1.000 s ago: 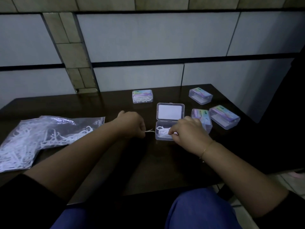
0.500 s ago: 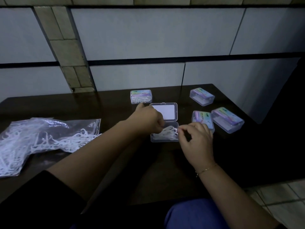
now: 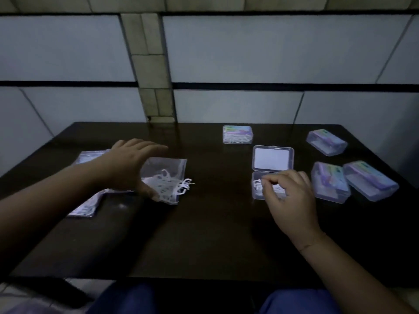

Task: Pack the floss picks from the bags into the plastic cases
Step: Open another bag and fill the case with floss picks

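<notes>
A clear plastic bag [image 3: 169,165] of white floss picks [image 3: 167,185] lies on the left of the dark table, picks spilling from its open right end. My left hand [image 3: 131,164] hovers over that end, fingers spread, holding nothing. An open clear case [image 3: 273,158] stands right of centre, lid flipped back, with a few picks [image 3: 257,185] in its base. My right hand [image 3: 289,196] is at the base, fingertips pinched together over the picks; whether it holds one I cannot tell.
A closed case [image 3: 237,134] filled with picks sits behind the open one. Three closed labelled cases [image 3: 326,141] [image 3: 330,182] [image 3: 369,180] stand at the right. The dark table [image 3: 215,223] meets a tiled wall behind; its front edge is near my knees.
My left hand has left the open case and swung left to the bag's open end. My right hand stays at the case base. The view has turned left.
</notes>
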